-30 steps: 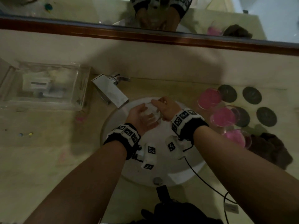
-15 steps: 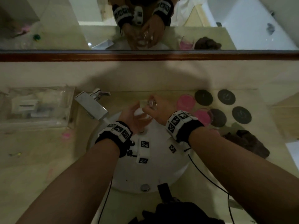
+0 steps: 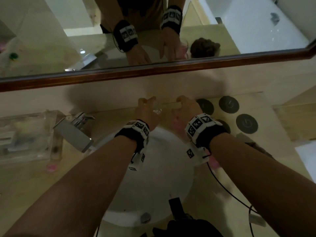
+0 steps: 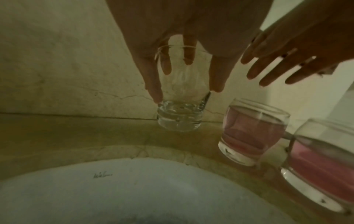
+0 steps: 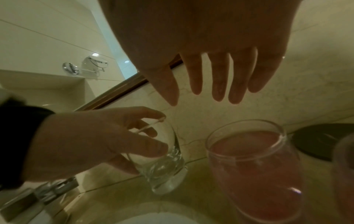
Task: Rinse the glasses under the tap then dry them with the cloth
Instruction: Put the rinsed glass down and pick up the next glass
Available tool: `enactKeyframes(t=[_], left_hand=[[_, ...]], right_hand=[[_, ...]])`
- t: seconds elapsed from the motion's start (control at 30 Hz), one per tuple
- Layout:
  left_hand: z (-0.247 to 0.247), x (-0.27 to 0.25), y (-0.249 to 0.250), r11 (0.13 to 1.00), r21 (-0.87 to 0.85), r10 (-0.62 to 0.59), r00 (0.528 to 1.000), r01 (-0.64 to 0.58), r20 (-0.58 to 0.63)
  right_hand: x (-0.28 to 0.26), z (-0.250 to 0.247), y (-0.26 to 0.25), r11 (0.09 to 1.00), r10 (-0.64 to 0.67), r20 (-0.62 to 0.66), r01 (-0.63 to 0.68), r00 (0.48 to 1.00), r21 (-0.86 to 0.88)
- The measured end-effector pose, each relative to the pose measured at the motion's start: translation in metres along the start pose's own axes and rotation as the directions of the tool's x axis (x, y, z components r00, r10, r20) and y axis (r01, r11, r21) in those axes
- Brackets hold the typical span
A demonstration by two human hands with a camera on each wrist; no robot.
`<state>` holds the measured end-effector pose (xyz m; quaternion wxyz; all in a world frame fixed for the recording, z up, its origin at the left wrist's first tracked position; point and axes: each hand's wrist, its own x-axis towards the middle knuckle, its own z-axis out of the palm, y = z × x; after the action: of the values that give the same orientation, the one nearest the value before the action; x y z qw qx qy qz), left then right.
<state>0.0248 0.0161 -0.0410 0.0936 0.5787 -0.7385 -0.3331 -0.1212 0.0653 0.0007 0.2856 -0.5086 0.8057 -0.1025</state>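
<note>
My left hand grips a clear empty glass from above, fingers round its sides, and holds it upright just over the counter behind the sink, close to the wall. In the left wrist view the clear glass hangs under the fingers. My right hand hovers open beside it with straight fingers, holding nothing, above a glass of pink liquid. Two pink glasses stand right of the basin. The brown cloth is mostly hidden behind my right forearm.
The white round basin lies below my wrists, with the chrome tap at its left. Dark round coasters sit at the back right. A clear plastic tray stands at the far left. A mirror with a brown frame runs along the wall.
Both hands moved from over the basin to the back counter by the wall. The right hand let go of the clear glass and spread open; the left alone holds it.
</note>
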Motion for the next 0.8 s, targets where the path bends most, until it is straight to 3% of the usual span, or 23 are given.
enactKeyframes(t=[0.3, 0.67, 0.8], left_hand=[[0.029, 0.029, 0.006, 0.984, 0.159, 0.070, 0.995, -0.081, 0.068], [0.038, 0.053, 0.007, 0.974, 0.223, 0.000, 0.987, -0.037, 0.162], [0.028, 0.038, 0.019, 0.931, 0.339, 0.077, 0.982, -0.133, 0.173]], right_hand=[[0.022, -0.007, 0.028, 0.996, 0.090, 0.018, -0.089, 0.996, -0.012], [0.032, -0.005, 0.040, 0.994, 0.108, -0.011, -0.108, 0.994, -0.011], [0.032, -0.007, 0.044, 0.992, 0.125, -0.042, -0.124, 0.991, 0.015]])
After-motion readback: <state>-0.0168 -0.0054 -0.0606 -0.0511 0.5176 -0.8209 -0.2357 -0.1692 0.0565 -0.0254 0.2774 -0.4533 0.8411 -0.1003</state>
